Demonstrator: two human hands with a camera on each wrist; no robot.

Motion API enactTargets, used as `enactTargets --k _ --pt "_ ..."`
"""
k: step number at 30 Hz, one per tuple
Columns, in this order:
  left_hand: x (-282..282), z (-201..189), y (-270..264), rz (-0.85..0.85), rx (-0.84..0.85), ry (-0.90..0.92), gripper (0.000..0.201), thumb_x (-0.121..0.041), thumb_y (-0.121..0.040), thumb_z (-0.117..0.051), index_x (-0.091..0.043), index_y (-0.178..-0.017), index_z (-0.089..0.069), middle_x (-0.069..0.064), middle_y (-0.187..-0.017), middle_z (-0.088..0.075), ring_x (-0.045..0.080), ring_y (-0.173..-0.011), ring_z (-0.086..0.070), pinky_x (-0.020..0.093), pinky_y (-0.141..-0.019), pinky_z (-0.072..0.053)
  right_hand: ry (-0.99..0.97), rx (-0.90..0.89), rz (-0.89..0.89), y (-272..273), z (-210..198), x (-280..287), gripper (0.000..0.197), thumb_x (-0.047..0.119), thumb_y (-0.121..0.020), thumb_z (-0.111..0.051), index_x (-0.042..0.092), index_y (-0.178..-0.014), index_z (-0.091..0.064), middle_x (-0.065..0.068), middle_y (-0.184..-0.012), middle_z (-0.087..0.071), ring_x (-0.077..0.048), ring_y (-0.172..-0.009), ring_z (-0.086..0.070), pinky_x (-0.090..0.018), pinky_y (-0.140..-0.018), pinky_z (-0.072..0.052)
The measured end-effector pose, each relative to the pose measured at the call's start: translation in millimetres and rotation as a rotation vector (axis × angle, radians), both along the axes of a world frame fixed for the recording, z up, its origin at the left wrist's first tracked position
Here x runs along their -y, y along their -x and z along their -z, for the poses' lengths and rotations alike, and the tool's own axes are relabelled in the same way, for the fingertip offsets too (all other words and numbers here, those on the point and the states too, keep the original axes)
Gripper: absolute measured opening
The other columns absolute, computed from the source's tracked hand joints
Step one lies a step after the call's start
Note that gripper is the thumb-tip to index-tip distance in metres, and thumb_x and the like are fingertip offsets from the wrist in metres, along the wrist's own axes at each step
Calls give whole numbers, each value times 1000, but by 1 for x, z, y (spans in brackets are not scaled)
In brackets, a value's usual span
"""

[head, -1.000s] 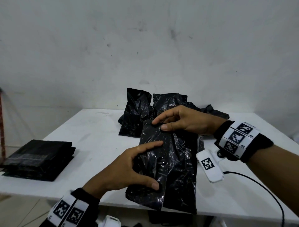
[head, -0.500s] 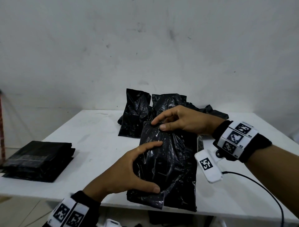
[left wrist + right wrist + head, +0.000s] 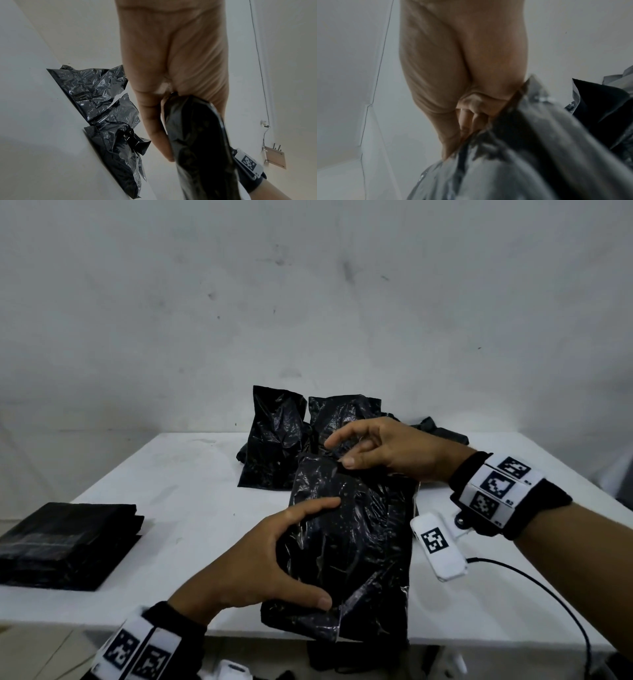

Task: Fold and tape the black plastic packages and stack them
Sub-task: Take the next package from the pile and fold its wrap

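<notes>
Gripping package at table centre, left hand fingers curled round it. Right hand pinching its 12 o'clock end. Stack at 9 o'clock.

White table. Stack of folded black packages at its left edge. Loose bags crumpled at the far middle. One package at the near edge, overhanging it.

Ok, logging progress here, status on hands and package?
Left hand grips package at near end. Right hand pinches its top edge. Not yet folded. Nothing in the way.
</notes>
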State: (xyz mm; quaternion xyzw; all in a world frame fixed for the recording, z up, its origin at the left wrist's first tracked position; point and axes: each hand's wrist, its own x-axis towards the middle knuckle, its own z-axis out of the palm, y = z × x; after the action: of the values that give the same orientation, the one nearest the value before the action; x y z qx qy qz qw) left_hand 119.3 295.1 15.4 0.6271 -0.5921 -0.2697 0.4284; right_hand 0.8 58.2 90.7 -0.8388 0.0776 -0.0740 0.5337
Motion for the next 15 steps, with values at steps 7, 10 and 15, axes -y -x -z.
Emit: enactTargets --k 7,10,15 --pt "19 3 24 71 -67 7 104 -5 -59 -98 -37 -145 -50 -19 -143 -58 6 -131 -56 26 -105 -50 104 61 256 48 -7 8 20 11 -94 -68 18 -113 -67 -8 -101 -77 -22 -87 -74 -27 -68 -55" --pt "34 6 40 117 -67 13 105 -7 -57 -99 -39 -145 -51 -20 -141 -58 5 -130 -57 24 -103 -51 142 165 426 99 -12 16 15 12 -94 -68 19 -107 -69 -9 -100 -77 -21 -87 -74 -29 -73 -50" --pt "65 10 81 206 -66 31 104 -8 -56 -98 -40 -143 -51 -21 -138 -61 3 -125 -60 20 -98 -52 40 309 782 230 10 36 13 9 -95 -64 21 -98 -69 -3 -88 -77 -14 -77 -71 -26 -69 -49"
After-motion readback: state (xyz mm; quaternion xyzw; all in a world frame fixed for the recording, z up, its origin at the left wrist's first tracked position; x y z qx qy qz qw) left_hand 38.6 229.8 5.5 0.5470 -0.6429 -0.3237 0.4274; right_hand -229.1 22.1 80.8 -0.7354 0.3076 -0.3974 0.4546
